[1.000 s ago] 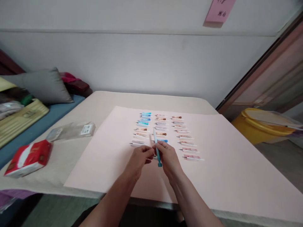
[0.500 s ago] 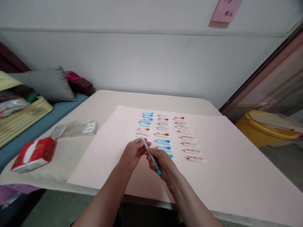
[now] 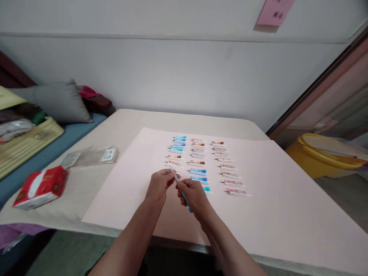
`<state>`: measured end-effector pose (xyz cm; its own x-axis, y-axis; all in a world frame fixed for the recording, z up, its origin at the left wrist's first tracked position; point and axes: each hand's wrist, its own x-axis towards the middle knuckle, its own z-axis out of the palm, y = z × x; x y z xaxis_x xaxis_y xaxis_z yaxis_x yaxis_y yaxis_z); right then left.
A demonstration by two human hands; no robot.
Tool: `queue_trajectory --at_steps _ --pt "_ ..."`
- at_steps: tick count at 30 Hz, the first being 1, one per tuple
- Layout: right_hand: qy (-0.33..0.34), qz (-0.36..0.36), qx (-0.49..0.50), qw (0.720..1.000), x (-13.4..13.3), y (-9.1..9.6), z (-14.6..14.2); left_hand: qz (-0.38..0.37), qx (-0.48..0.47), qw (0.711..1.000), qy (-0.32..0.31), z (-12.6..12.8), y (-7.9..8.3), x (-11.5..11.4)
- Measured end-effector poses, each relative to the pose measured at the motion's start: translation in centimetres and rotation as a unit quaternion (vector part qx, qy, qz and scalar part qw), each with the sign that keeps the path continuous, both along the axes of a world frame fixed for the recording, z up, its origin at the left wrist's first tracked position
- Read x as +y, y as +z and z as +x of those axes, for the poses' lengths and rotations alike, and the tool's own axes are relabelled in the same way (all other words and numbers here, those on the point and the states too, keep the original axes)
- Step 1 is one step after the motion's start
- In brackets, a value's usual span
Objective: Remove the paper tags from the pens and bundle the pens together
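Observation:
A light blue pen [image 3: 184,198] is held at a slant between my two hands over the pink sheet [image 3: 123,191]. My left hand [image 3: 159,185] pinches its pale upper end between thumb and fingers. Around the barrel lower down, my right hand [image 3: 196,197] is closed, and the pen's bluer end sticks out below it. Just beyond my hands, several pens lie in three columns, among them a blue pen [image 3: 198,171], a brown-ended pen [image 3: 196,163] and a pink pen [image 3: 235,191]. My hands hide part of the nearest rows.
On the cloth-covered table [image 3: 86,191], a clear plastic wrapper [image 3: 92,158] and a red tissue pack [image 3: 41,188] lie to the left. A grey pillow [image 3: 54,103] rests beyond them. To the right, beside the table, stands a yellow bin [image 3: 313,163]. A wall closes the far side.
My left fingers have closed over the pen's pale end, and my right hand has shifted slightly up along the barrel. The pens on the sheet stay put.

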<state>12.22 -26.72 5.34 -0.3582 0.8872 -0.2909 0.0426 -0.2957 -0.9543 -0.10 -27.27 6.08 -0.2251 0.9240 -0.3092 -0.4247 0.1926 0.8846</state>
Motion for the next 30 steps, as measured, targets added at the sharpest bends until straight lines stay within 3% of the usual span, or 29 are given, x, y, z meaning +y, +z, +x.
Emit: queue_trajectory --at_steps 6,11,14,21,26,30 --pt "0.041 -0.141 0.131 0.98 -0.1 0.3 0.3 -0.01 -0.039 0.999 0.019 -1.0 -0.1 0.2" --pt "-0.002 -0.197 0.197 0.96 0.3 0.3 0.7 0.021 -0.134 0.985 -0.103 -1.3 0.2 0.1" --pt "-0.002 -0.175 0.187 0.967 0.4 0.5 0.7 0.026 -0.126 0.986 -0.106 -1.0 0.0 0.1" --pt "-0.024 -0.085 0.087 0.992 0.0 1.0 0.2 0.016 -0.054 0.998 -0.019 -0.2 -0.2 0.1" --pt "-0.021 -0.103 0.112 0.988 0.1 0.7 0.4 0.009 -0.138 0.987 -0.075 -0.2 0.2 -0.1" --pt "-0.019 -0.099 0.114 0.988 0.0 0.7 0.5 0.032 -0.118 0.99 -0.068 -0.5 0.0 0.1"
